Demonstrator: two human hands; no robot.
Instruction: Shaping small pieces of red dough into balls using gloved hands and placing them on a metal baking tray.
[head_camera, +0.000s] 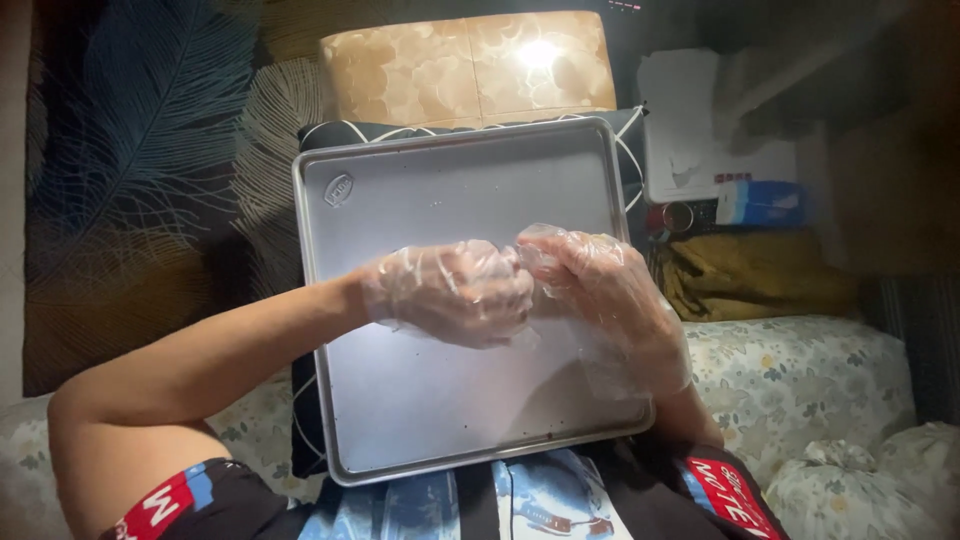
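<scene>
The tray lay on a pillow on the person's lap. Both hands met above the tray. A box stood behind it.

- tray: bare metal, smooth, dull satin sheen
- left hand, right hand: thin clear plastic gloves, crinkled, glossy
- cushion at 12 o'clock: shiny, smooth
- bedding at 4 o'clock: matt floral cloth

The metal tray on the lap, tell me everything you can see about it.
The metal tray is a rectangular, dull silver baking sheet with a raised rolled rim, rounded corners and an embossed oval mark near its far left corner. It lies flat on a dark cushion, holding only a few dark specks. The left hand and right hand, both in clear plastic gloves, meet above its middle.
</scene>
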